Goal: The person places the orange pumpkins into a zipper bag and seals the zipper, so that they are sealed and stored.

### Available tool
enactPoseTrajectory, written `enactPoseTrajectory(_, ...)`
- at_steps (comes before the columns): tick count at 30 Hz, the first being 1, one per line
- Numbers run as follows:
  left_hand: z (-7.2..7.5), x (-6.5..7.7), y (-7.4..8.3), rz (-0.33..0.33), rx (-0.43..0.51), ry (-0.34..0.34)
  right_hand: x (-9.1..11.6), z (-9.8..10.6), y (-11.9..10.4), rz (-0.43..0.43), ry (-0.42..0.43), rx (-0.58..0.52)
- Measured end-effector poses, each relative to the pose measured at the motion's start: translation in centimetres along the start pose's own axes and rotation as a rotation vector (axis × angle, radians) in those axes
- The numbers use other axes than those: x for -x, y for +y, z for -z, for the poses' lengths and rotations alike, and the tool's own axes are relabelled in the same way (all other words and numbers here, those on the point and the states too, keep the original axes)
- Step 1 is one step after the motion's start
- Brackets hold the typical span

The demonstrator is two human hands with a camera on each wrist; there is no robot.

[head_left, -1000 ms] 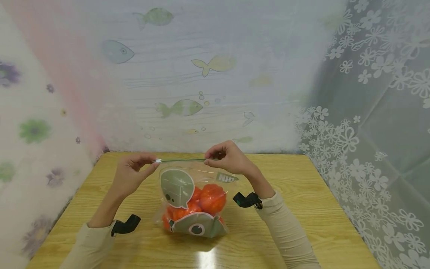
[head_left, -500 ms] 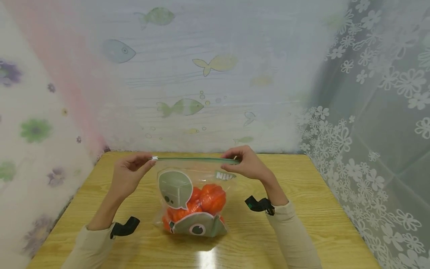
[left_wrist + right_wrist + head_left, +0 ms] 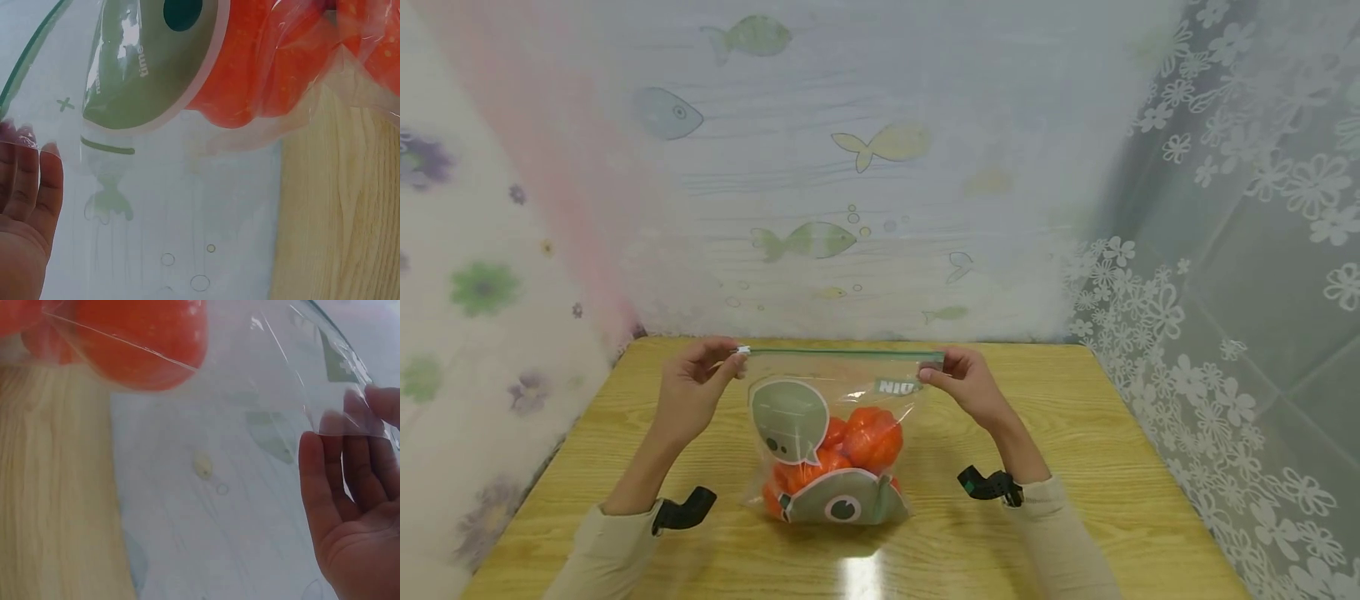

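Observation:
A clear zip bag [image 3: 850, 383] with grey-green cartoon prints stands upright on the table, several orange, ribbed, pumpkin-like pieces [image 3: 874, 440] inside it. Along its top runs a green zip strip [image 3: 842, 352], stretched level between both hands. At the left end, my left hand [image 3: 688, 387] pinches the bag's corner by the white slider [image 3: 743, 350]. My right hand [image 3: 973, 385] pinches the top right corner between thumb and fingers. In the right wrist view, fingertips [image 3: 331, 425] show through the clear film; the left wrist view has the left fingers [image 3: 50, 169] behind the bag's edge.
The bag rests on a light wood-grain table [image 3: 1037, 433]. Behind it hangs a pale backdrop with fish drawings [image 3: 820, 239], and flower-patterned sheets [image 3: 1165, 312] line the sides. Black wrist cameras [image 3: 685, 508] sit at both sleeves.
My right hand has slid rightward along the zip strip from near its middle to the right corner. My left hand stays at the slider end, shifting slightly left. The bag's top is spread wider.

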State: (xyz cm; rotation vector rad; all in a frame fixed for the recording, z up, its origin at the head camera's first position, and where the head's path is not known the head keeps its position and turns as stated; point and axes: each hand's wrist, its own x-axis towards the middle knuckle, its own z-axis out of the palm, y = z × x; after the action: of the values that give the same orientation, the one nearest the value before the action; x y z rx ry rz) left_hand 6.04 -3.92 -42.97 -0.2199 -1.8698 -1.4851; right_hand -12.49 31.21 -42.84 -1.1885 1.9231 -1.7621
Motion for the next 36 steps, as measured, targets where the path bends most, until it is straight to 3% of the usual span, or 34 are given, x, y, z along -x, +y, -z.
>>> enactPoseTrajectory(13,0.2,-0.4,0.2,0.121,-0.089,0.088,-0.6,-3.5,1.4,0.114,0.274,-0.056)
enactPoseTrajectory(28,0.8,-3.4,0.4,0.068,-0.008,0.166,-3.8,-2.9,-1.0,0.177,0.256,-0.031)
enactPoseTrajectory(33,1.0,-4.3,-0.2,0.031,0.011,0.170,-4.8,-3.0,-1.0,0.148,0.267,-0.044)
enactPoseTrajectory(36,1.2,-4.6,-0.8,0.048,0.014,0.161,-5.3,-3.0,-0.5,0.122,0.269,-0.003)
